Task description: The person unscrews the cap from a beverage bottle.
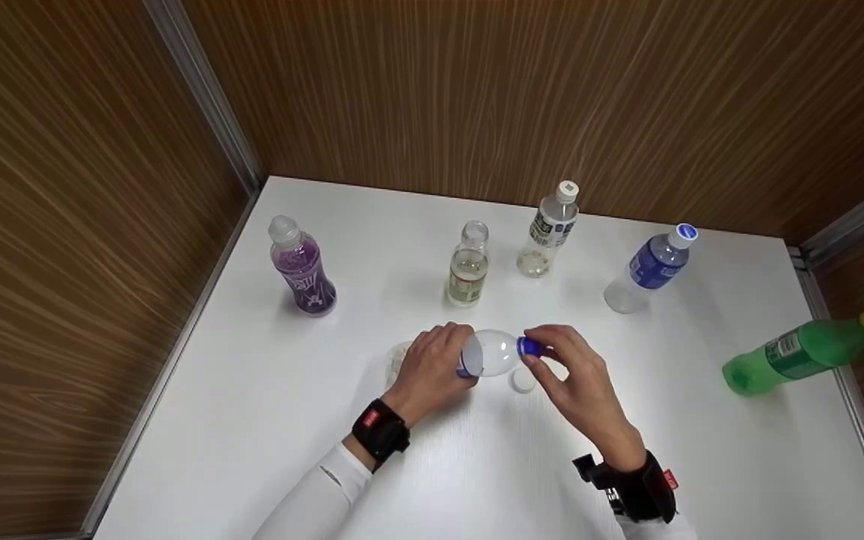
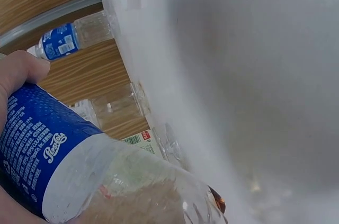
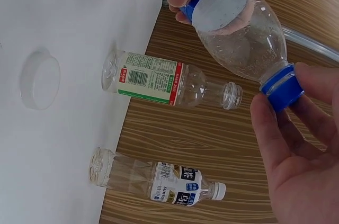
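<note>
Blue plastic screw cap (image 1: 529, 346), on blue-labelled clear plastic bottle (image 1: 495, 353), pinched by R hand (image 1: 578, 382); L hand (image 1: 436, 366) grips bottle, held above white table (image 1: 252, 397); prob. cap-turning step; next twist likely needs L hand firm.

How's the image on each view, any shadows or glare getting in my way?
Head: soft shadows on the table, small bright highlights on the held bottle; left wrist: a broad, soft-edged grey shadow across the table, though the blue label shows readable print; right wrist: the blue cap stands out, while the pale lid nearly blends into the white table.
</note>
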Motion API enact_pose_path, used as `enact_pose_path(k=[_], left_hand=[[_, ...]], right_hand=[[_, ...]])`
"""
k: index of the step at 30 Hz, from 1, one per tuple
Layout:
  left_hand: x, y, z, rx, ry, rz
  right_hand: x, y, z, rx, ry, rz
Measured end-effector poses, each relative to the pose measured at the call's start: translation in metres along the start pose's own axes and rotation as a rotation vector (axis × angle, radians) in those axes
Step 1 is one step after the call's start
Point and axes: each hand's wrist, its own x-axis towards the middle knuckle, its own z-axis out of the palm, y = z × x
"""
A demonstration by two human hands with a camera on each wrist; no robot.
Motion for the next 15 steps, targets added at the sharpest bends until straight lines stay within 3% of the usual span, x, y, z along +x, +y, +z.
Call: enact_pose_path(k=[9,15], left_hand=[[0.0000,0.0000,-0.0002,-0.002,-0.019,-0.007],[0.0000,0.0012,0.0003,0.064,-0.005,0.016]], right_hand=[[-0.0005,0.0031,-0.0019,-0.007,-0.030,-0.038],[-0.0026,0.0048,-0.0027,-0.040,-0.014,0.078]])
